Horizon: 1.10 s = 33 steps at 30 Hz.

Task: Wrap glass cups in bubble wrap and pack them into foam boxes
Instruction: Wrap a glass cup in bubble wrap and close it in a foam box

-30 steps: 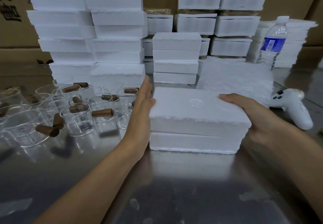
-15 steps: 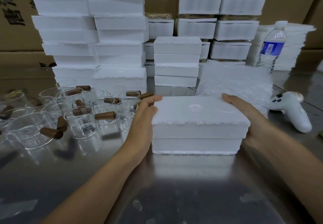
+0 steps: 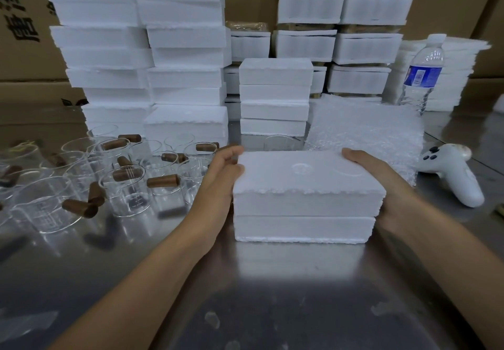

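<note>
A person's left hand (image 3: 218, 186) and right hand (image 3: 387, 186) press against opposite ends of a closed foam box (image 3: 305, 194) resting on a steel table (image 3: 272, 295). Glass cups (image 3: 128, 186) with brown handles crowd the table to the left, while a bubble wrap pile (image 3: 365, 131), a white controller (image 3: 452, 172) and a water bottle (image 3: 421, 74) sit to the right. Stacked foam boxes (image 3: 141, 49) fill the background.

We are at a packing station in a warehouse.

Stacks of white foam boxes (image 3: 141, 49) crowd the far edge of our steel tabletop (image 3: 272, 295), glass cups (image 3: 128, 188) cluster at its left edge, and big cardboard cartons (image 3: 24, 22) wall the back.
</note>
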### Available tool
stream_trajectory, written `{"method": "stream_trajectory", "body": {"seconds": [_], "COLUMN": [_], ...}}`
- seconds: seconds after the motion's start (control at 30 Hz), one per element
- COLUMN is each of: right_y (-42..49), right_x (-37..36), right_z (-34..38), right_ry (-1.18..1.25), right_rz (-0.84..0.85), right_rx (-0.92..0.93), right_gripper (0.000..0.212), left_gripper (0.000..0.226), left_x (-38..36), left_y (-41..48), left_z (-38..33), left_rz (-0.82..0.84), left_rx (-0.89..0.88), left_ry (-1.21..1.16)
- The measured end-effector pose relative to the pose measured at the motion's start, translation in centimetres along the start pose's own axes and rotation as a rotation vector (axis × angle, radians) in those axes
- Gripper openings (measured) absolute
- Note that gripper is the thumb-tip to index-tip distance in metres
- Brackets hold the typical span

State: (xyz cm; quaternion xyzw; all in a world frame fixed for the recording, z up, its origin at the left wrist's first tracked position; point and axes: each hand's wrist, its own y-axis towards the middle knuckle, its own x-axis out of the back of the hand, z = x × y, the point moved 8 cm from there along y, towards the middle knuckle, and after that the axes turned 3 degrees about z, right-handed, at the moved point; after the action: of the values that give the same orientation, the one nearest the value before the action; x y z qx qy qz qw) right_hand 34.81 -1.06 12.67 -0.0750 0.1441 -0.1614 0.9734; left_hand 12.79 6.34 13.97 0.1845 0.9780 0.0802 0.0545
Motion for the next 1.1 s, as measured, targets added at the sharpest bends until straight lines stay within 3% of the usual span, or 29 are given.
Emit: {"method": "stream_trajectory", "body": {"seconds": [0.07, 0.13, 0.3, 0.43, 0.5, 0.57, 0.7, 0.8, 0.9, 0.93, 1.0, 1.1], "right_y": [-0.1, -0.2, -0.3, -0.4, -1.0, -1.3, -1.4, -1.7, -1.5, -1.7, -1.7, -1.4], "right_x": [0.0, 0.0, 0.3, 0.3, -0.3, -0.6, -0.6, -0.4, 0.8, 0.5, 0.2, 0.4], "right_z": [0.0, 0.1, 0.8, 1.2, 1.8, 2.8, 3.7, 3.5, 2.7, 2.3, 2.3, 2.3], "right_ry": [-0.005, -0.012, -0.046, -0.065, -0.154, -0.248, -0.591, -0.684, -0.879, -0.883, -0.833, -0.688], "right_rz": [0.006, 0.005, -0.002, 0.06, 0.186, 0.254, 0.255, 0.205, 0.174, 0.193, 0.22, 0.196], "right_rx": [0.005, 0.015, 0.064, 0.058, 0.044, 0.085, 0.127, 0.076, -0.018, -0.054, -0.039, -0.004], "right_gripper": [0.023, 0.02, 0.017, 0.034, 0.041, 0.032, 0.03, 0.01, 0.071, 0.077, 0.071, 0.066], "left_gripper": [0.032, 0.046, 0.035, 0.037, 0.035, 0.032, 0.049, 0.054, 0.036, 0.026, 0.019, 0.034], "left_x": [0.0, 0.1, 0.0, -0.2, -0.2, -0.4, -1.2, -1.2, -1.1, -1.0, -0.7, -0.7], "left_y": [0.0, -0.1, -0.2, -0.4, -0.6, -0.8, -1.2, -1.2, -1.3, -1.4, -1.4, -1.4], "left_z": [0.2, 0.6, 0.9, 1.0, 1.0, 0.9, 0.7, 1.2, 2.1, 2.4, 2.6, 2.1], "left_rz": [0.011, 0.004, 0.044, 0.084, 0.082, 0.106, 0.232, 0.235, 0.166, 0.129, 0.065, 0.032], "left_rx": [0.039, 0.09, 0.135, 0.153, 0.166, 0.185, 0.251, 0.304, 0.338, 0.336, 0.298, 0.177], "left_ry": [-0.009, -0.029, -0.124, -0.177, -0.174, -0.183, -0.249, -0.247, -0.209, -0.201, -0.164, -0.128]}}
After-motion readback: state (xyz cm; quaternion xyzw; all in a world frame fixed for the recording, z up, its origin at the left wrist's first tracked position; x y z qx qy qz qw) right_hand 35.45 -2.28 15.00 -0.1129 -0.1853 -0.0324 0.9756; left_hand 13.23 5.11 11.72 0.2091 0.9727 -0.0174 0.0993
